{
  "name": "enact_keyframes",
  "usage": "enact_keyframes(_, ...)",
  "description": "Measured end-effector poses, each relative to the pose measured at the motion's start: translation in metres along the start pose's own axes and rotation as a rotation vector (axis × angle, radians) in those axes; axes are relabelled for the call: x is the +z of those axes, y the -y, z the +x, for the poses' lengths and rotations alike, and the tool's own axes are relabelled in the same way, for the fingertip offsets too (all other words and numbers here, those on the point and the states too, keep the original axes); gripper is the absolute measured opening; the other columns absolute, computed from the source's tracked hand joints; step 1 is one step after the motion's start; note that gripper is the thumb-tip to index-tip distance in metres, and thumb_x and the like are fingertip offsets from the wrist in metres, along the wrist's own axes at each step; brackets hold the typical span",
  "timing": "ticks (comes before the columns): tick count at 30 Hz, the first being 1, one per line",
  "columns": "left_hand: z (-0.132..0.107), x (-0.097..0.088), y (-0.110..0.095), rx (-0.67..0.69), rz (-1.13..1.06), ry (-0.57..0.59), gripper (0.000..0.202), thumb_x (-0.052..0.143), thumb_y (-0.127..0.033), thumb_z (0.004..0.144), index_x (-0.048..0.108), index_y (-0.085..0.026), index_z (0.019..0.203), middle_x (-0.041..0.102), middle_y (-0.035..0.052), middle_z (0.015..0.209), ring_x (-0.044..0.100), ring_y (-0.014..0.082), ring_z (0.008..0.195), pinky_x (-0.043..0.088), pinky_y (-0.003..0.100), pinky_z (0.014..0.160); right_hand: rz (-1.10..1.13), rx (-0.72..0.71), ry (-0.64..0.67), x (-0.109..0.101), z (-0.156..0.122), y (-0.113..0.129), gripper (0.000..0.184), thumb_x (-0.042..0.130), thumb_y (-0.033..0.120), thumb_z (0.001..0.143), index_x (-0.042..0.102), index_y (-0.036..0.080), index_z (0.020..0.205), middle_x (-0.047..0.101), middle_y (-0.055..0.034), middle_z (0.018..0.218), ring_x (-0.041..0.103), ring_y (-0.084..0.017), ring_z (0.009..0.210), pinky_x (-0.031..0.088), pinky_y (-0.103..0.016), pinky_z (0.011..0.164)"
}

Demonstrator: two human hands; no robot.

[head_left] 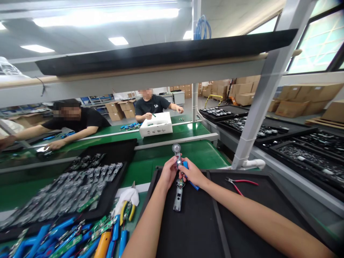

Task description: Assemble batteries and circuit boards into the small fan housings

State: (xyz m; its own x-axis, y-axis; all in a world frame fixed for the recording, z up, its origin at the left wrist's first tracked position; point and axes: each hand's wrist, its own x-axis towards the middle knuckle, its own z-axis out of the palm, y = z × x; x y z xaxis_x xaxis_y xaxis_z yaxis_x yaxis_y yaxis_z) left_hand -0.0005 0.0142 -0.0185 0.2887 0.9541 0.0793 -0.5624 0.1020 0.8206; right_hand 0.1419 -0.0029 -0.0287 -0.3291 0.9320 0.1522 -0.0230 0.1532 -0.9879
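Left hand (168, 172), right hand (192, 173) on a grey housing (177, 153)

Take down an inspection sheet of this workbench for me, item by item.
Surface: black mat on a green bench.
Job's things: grey metal housing with a round end, a blue part against it.
Clutter: red-handled pliers, yellow-handled pliers, tray of grey parts.
Grippers: left hand and right hand both hold the housing.
Cables: wires on blue packs; blue cable coil overhead.
Surroundings: two co-workers across the bench, cardboard boxes.
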Motion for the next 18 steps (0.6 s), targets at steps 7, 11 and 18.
enact_keyframes(7, 0.0006, -0.0003, -0.0002, 0.007, -0.005, -0.009, 0.045, 0.076, -0.039, 0.081, 0.071, -0.013, 0.116, 0.076, 0.0105, 0.100, 0.068, 0.0175, 0.066, 0.053, 0.030, 0.062, 0.001, 0.008, -0.001, 0.0005, 0.0004, -0.0006, 0.021, 0.050, 0.031, 0.099, 0.047, 0.023, 0.118, 0.066, 0.0049, 0.064, 0.056, -0.011, 0.044, 0.035, -0.017, 0.041)
enact_keyframes(11, 0.0005, 0.0002, -0.0007, 0.009, -0.009, -0.011, 0.043, 0.078, -0.038, 0.080, 0.072, -0.014, 0.115, 0.076, 0.0100, 0.098, 0.071, 0.0208, 0.075, 0.054, 0.032, 0.069, 0.006, 0.014, -0.006, 0.0010, 0.0009, -0.0015, 0.019, 0.047, 0.035, 0.101, 0.047, 0.023, 0.116, 0.065, 0.0050, 0.062, 0.055, -0.011, 0.044, 0.036, -0.018, 0.042)
enact_keyframes(18, -0.0012, 0.0013, -0.0019, 0.002, -0.016, -0.012, 0.042, 0.080, -0.037, 0.079, 0.073, -0.014, 0.113, 0.077, 0.0104, 0.097, 0.072, 0.0218, 0.076, 0.053, 0.033, 0.073, 0.003, 0.036, 0.001, 0.0003, 0.0014, -0.0002, 0.022, 0.050, 0.043, 0.099, 0.046, 0.024, 0.110, 0.064, 0.0064, 0.061, 0.055, -0.010, 0.042, 0.034, -0.018, 0.041)
